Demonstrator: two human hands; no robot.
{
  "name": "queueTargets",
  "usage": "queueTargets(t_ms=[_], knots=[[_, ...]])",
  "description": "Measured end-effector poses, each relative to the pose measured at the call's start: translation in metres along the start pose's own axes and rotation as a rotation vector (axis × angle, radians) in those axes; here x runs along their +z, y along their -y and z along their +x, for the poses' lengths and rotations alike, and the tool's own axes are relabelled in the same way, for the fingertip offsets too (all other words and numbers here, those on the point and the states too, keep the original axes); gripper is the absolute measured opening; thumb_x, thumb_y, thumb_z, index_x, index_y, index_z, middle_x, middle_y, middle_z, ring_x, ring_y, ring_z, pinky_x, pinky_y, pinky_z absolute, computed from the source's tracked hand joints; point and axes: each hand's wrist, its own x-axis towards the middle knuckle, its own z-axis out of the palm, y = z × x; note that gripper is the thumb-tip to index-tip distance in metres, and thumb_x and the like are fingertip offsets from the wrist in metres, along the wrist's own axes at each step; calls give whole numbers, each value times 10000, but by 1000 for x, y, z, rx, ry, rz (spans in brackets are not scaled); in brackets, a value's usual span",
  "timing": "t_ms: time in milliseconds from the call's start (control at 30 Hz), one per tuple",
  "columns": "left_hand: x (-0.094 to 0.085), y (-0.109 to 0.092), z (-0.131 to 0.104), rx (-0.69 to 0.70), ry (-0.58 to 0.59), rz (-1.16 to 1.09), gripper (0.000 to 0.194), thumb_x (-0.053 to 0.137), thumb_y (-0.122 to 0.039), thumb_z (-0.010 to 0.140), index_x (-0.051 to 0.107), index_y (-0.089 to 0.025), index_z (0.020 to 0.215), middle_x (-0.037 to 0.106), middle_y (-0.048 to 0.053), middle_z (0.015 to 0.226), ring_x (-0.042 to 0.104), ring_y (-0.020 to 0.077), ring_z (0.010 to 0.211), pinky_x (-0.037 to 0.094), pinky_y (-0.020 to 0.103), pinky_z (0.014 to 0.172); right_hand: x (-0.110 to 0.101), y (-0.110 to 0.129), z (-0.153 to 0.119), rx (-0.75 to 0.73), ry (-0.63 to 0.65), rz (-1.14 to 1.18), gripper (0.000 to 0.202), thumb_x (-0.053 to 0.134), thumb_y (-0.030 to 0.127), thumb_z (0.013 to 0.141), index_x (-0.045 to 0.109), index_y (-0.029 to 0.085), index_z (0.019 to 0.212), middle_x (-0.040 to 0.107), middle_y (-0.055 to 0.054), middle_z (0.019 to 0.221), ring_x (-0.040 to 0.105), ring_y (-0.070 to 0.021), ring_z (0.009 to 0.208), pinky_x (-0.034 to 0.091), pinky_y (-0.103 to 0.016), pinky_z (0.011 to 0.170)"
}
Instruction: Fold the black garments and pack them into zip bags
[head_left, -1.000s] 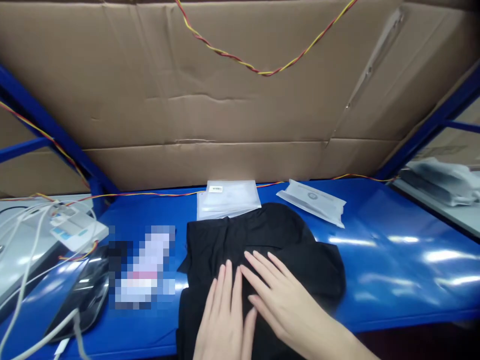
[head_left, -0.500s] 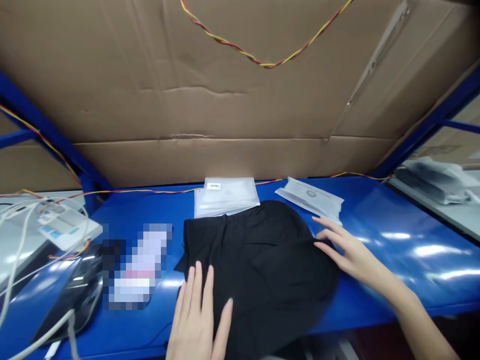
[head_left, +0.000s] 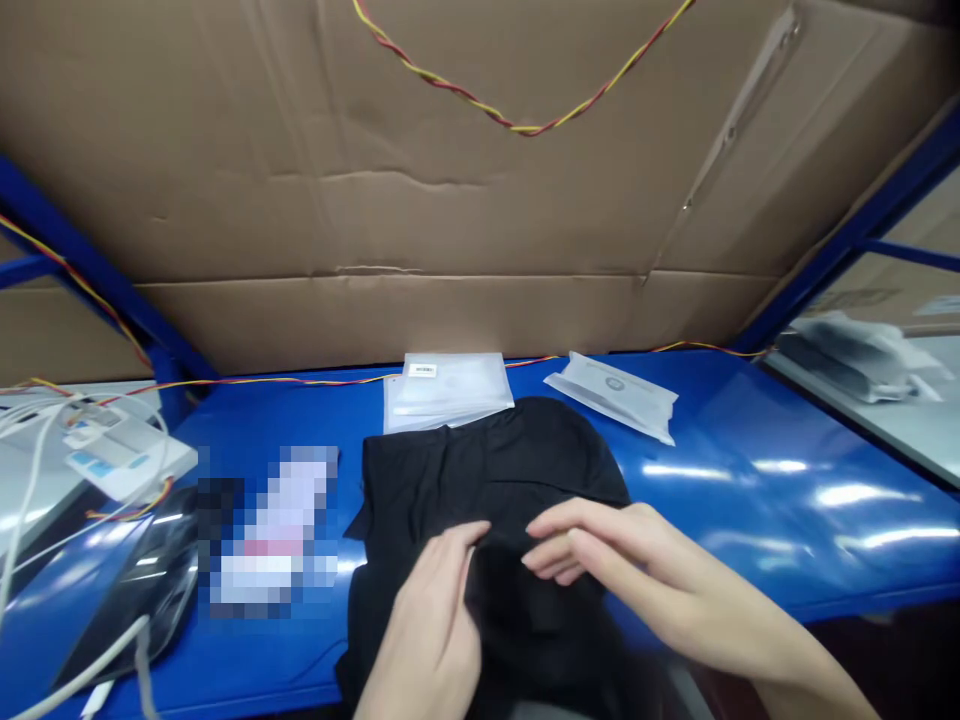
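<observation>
Black cloth (head_left: 487, 490) lies folded and wrinkled at the near edge of the shiny blue table (head_left: 750, 500), its lower end blurred. The left hand (head_left: 427, 620) rests on it, fingers bent inward; the right hand (head_left: 645, 570) sits over its right part, fingers curled toward the left. A small gap separates the two hands — whether either one grips the fabric, I cannot tell. Just behind the cloth lie clear plastic sleeves (head_left: 457, 393) with a barcode label, and to their right a frosted pouch (head_left: 611, 393) set aslant.
</observation>
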Motion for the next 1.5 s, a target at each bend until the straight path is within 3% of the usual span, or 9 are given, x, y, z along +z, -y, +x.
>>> queueTargets(t_ms=[133,333,467,600,867,1067,1267,1400,1500], knots=[[-28,21,-16,-204,-147,82,342,343,-366,975,540,-248,1229,680,73,1126,683,199,931,587,314,751,-1,-21,2,96,-220,-34,311,388,452,972,607,248,1057,690,-16,844,642,-157,729,519,-267,663],[0,14,-24,259,-34,238,239,528,-254,896,575,-235,1130,659,69,1077,657,194,966,575,290,789,15,-40,1,284,-180,-409,343,487,555,894,620,242,943,613,17,721,553,-147,605,407,-268,559],[24,12,-20,325,38,327,256,489,-198,897,578,-208,1137,635,96,1129,645,209,999,578,325,806,36,-47,4,275,-202,-483,325,550,528,859,577,224,971,589,-1,801,566,-172,706,422,-294,642],[19,20,-22,307,7,333,251,468,-238,913,571,-225,1141,613,91,1185,619,227,1063,573,361,833,40,-46,10,170,-210,-452,149,553,352,866,493,220,833,554,-6,847,548,-176,804,426,-296,708],[-23,56,-26,136,-103,433,299,452,-345,945,529,-274,1225,562,59,1312,552,240,1206,534,418,940,-8,-23,15,198,-35,-149,260,474,490,920,507,264,1045,537,39,755,488,-128,653,388,-240,571],[-23,74,-28,170,-73,452,288,465,-353,944,541,-294,1215,569,30,1327,554,230,1212,538,427,943,-51,-26,35,176,-126,-193,326,570,527,844,530,242,997,555,14,783,515,-149,705,415,-261,587],[-19,73,-28,200,-106,488,232,474,-347,941,590,-272,1127,582,40,1313,549,249,1213,539,443,932,-70,-16,44,120,-261,-357,287,598,501,821,534,244,934,516,35,705,486,-136,617,376,-255,524],[-18,72,-28,196,-132,505,234,464,-354,944,583,-258,1121,588,56,1296,552,252,1201,544,439,916,-46,-3,41,59,-370,-611,193,582,403,847,519,245,937,476,48,638,478,-138,568,347,-262,512],[-18,72,-28,175,-160,522,216,453,-363,946,589,-249,1068,575,76,1295,551,265,1194,539,451,907,-4,3,30,-2,-251,-746,121,508,312,908,517,235,1001,573,6,788,558,-153,652,373,-277,569]])
